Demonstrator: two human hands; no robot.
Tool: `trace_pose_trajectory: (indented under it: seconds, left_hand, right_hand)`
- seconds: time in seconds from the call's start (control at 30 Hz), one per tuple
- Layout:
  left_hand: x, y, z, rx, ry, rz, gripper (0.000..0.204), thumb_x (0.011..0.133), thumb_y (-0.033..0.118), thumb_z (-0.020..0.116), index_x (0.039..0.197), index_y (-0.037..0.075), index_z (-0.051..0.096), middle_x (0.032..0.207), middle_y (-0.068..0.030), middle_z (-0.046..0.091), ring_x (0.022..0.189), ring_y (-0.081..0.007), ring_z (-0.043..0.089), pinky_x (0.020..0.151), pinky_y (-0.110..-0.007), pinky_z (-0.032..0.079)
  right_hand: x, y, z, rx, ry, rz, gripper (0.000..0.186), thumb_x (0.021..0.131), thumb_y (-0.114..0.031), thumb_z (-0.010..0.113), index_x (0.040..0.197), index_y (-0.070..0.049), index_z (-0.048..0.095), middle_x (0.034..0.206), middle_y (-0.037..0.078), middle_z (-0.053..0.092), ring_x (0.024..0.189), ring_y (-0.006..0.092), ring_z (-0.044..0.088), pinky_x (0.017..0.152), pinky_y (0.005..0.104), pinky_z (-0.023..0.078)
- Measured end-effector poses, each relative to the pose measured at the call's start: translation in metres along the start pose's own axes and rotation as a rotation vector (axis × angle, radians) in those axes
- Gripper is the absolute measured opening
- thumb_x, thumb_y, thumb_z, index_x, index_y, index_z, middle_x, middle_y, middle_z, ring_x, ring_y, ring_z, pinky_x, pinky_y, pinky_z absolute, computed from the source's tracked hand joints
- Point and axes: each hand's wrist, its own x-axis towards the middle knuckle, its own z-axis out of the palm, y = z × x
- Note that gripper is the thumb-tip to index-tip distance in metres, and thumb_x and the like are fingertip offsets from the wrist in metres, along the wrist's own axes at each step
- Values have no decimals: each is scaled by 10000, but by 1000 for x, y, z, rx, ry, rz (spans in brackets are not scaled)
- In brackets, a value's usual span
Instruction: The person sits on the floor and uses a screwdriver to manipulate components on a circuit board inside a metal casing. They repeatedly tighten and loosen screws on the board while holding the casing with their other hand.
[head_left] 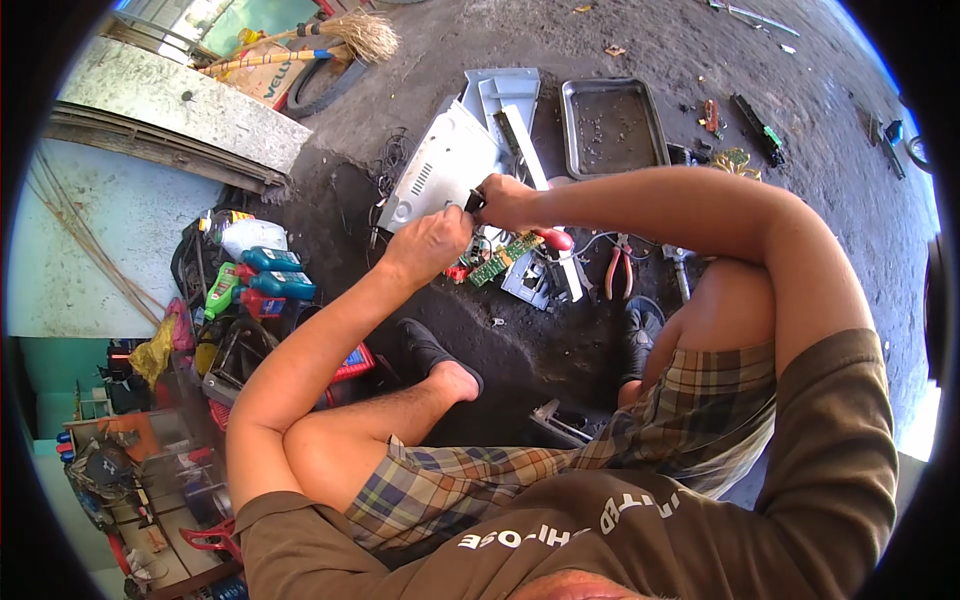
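My left hand (436,243) and my right hand (511,203) meet in the middle, both closed. Between their fingers is a small black piece (474,201), too small to tell its kind. Behind them lies a white metal cover (445,160) with vent slots, a grey plastic panel (508,88) at its far end. Just below the hands are a green circuit board (505,259), a grey drive-like metal part (527,280) and a screwdriver's red handle (556,239). A long white strip (523,143) passes partly hidden under my right wrist.
Red-handled pliers (619,270) and a hammer (680,268) lie right of the parts. A dark metal tray (614,125) stands behind my right forearm. Bottles (272,272) crowd the left, near a straw broom (362,36). My feet flank the parts.
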Motion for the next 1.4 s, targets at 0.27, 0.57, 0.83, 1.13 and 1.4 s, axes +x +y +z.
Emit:
trace_pose_trajectory:
  seconds: [0.27, 0.57, 0.83, 1.13, 1.4]
  left_hand:
    - [8, 0, -8, 4, -95, -20, 79, 926, 7, 642, 937, 17, 720, 929, -182, 753, 857, -350, 810, 730, -446, 668]
    - [28, 0, -26, -192, -157, -296, 134, 897, -11, 677, 944, -34, 800, 892, -271, 778, 896, -399, 807, 781, -481, 665]
    - [27, -8, -13, -261, -62, -389, 90, 863, -31, 692, 906, -60, 765, 894, -300, 761, 893, -454, 784, 781, -519, 649]
    - [29, -17, -15, -318, -73, -493, 144, 789, -5, 732, 918, -66, 727, 958, -328, 750, 941, -494, 761, 842, -546, 625]
    - [21, -25, -5, -376, -22, -511, 169, 771, 30, 753, 925, -40, 747, 961, -306, 763, 956, -485, 763, 874, -548, 615]
  right_hand:
    - [3, -5, 2, -23, -3, 23, 360, 885, -247, 812, 1157, -12, 784, 1106, 234, 787, 1057, 368, 772, 913, 461, 600]
    - [4, -19, 0, -10, -50, 89, 405, 900, -289, 828, 1162, 15, 769, 1103, 251, 779, 1035, 376, 772, 887, 465, 608]
    - [5, -30, -2, 48, -87, 204, 457, 895, -291, 840, 1163, 68, 750, 1099, 262, 781, 1033, 380, 777, 883, 464, 619]
    - [9, -21, 10, -29, 26, 87, 456, 893, -301, 819, 1202, 30, 761, 1095, 249, 784, 993, 376, 776, 861, 473, 617]
    - [28, -11, 19, 1, 14, 123, 475, 904, -323, 844, 1198, 38, 749, 1062, 249, 784, 822, 375, 796, 701, 470, 634]
